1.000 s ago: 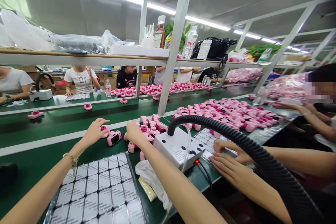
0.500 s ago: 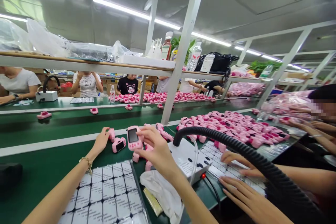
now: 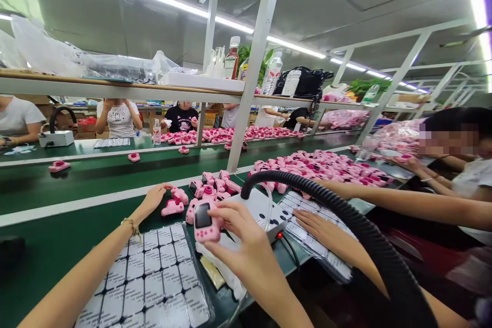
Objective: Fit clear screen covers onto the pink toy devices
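Observation:
My right hand holds a pink toy camera upright, its dark screen facing me, above a white cloth. My left hand reaches forward over the green bench and touches a second pink toy camera lying on its side. Just beyond lies a small heap of pink cameras. Below my arms sits a clear tray of small white square stickers.
A white box with a black corrugated hose stands to the right. A neighbour's hands rest on another sticker sheet. A large pile of pink cameras lies behind. Other workers sit across the green conveyor. A white shelf post rises ahead.
My right hand picked a pink camera from the heap and drew it back toward me, lower over the cloth. My left hand stayed forward and now rests on a tipped-over camera.

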### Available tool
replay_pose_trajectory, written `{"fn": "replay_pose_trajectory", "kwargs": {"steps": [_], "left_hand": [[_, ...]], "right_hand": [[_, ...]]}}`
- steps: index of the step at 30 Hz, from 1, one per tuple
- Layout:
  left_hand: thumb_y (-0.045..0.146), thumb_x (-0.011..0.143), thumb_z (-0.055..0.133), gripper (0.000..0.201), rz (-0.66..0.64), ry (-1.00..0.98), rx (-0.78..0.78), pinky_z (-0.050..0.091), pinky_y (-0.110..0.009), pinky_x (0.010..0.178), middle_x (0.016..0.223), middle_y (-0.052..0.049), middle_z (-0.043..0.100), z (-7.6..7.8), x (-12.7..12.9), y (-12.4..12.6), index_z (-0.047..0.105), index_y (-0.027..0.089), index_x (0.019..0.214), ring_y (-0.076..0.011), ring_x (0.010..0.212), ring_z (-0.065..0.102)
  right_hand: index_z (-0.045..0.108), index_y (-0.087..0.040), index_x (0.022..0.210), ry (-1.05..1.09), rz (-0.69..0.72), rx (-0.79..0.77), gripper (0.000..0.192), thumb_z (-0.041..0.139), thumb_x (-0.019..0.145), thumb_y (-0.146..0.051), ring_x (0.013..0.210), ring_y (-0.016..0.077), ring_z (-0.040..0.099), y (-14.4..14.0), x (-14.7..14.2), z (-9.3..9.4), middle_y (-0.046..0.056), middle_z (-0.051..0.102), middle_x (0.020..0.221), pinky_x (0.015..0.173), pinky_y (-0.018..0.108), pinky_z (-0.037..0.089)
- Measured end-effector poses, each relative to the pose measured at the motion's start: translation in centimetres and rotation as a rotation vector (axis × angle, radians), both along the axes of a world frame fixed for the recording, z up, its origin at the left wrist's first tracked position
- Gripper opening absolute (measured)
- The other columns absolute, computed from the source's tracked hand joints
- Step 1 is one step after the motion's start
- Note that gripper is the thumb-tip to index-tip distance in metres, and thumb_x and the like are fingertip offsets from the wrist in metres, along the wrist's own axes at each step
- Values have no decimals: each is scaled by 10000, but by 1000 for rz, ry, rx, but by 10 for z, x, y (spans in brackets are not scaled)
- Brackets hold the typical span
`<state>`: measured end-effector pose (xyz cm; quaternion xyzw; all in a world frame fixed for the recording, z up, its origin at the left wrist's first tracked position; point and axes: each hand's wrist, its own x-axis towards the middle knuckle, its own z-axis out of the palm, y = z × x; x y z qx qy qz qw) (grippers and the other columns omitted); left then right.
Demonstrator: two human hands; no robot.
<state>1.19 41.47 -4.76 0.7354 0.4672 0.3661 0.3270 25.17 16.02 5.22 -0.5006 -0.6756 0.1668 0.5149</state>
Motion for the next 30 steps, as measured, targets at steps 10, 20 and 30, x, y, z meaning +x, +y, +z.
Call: {"fn": "replay_pose_trajectory", "kwargs": {"steps": [10,20,30], "left_hand": [[401,1071,730,364,-53,32,116,591,-582,1132,1441,-128,721,-2,29,-11,717,186,1363,-312,1304,711],[389,1067,735,367,-165,113,210,537,-602,1199,1493,-126,704,-1,40,-11,719,212,1388,-318,1366,679],[398,1073,725,344,156,200,155,621,-541,1081,1425,-124,719,-11,60,-1,717,199,1354,-292,1249,722]], "right_hand": [[730,-144,1266,-764,-142,-375,221,715,1046,-131,1195,265,732,154,-61,16,127,694,1416,1028,462,627],[663,-184,1441,-904,-101,-513,450,790,1040,-346,1306,316,694,163,-36,1,129,681,1469,1094,552,610],[733,-157,1234,-883,57,-748,267,782,1055,-349,952,202,764,175,-11,-2,56,770,1153,845,382,676]]}}
